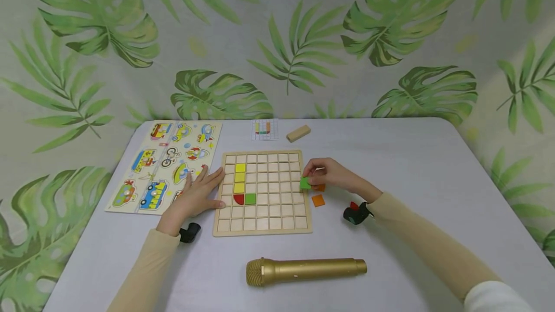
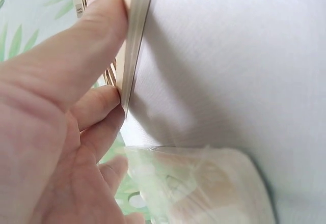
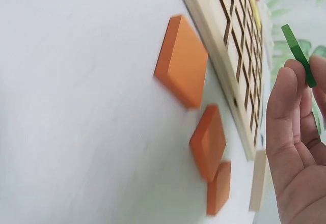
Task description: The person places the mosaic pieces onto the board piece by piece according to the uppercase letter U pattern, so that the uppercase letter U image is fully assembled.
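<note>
My left hand (image 1: 195,196) rests its spread fingers and thumb against the left edge of a wooden grid board (image 1: 262,232). Between thumb and fingertips, my right hand (image 1: 327,175) pinches a green square tile (image 3: 299,56), above the table by the board's right edge. Three yellow tiles (image 1: 240,177) stand in a column on the board. Below them lie a red quarter-round tile (image 1: 239,199) and another green tile (image 1: 250,199) side by side. Orange tiles (image 1: 318,200) lie right of the board, partly hidden by my right hand in the head view; three show in the right wrist view.
A picture puzzle board (image 1: 130,201) with vehicles lies at left, under part of my left hand. Behind the grid are a pattern card (image 1: 270,134) and a wooden block (image 1: 298,133). A gold microphone (image 1: 308,269) lies in front. Leaf-print cloth (image 1: 303,100) hangs behind.
</note>
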`<state>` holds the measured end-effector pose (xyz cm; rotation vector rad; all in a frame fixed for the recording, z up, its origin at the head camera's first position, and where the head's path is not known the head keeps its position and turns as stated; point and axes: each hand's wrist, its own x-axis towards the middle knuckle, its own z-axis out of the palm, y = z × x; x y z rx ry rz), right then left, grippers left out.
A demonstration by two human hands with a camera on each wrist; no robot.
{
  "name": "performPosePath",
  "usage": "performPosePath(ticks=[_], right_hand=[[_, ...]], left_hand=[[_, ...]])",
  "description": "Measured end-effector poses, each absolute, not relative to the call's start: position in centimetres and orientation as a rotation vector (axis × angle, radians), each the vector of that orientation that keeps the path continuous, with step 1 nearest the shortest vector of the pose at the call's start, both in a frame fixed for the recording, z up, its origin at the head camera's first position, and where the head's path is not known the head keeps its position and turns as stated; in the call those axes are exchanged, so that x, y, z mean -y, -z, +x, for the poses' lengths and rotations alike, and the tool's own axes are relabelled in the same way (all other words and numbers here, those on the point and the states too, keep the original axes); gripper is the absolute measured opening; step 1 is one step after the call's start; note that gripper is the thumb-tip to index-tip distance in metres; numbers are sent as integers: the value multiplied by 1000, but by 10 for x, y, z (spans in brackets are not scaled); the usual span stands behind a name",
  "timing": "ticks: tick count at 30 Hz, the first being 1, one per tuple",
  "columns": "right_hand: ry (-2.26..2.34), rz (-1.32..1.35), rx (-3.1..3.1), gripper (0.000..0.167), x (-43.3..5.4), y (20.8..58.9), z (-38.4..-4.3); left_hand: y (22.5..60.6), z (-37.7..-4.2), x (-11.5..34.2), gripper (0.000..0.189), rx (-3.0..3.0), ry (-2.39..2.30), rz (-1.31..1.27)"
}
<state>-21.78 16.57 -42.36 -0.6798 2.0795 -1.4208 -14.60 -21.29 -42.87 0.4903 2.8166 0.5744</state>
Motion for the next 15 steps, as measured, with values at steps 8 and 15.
performPosePath(ticks=[8, 15], right_hand=[[1388, -772, -2049, 10, -130, 425, -216], [1383, -864, -2015, 8, -106, 428, -215]], left_hand=[[434, -148, 217, 85, -2834, -505, 534], [435, -148, 218, 84, -2841, -524, 558]])
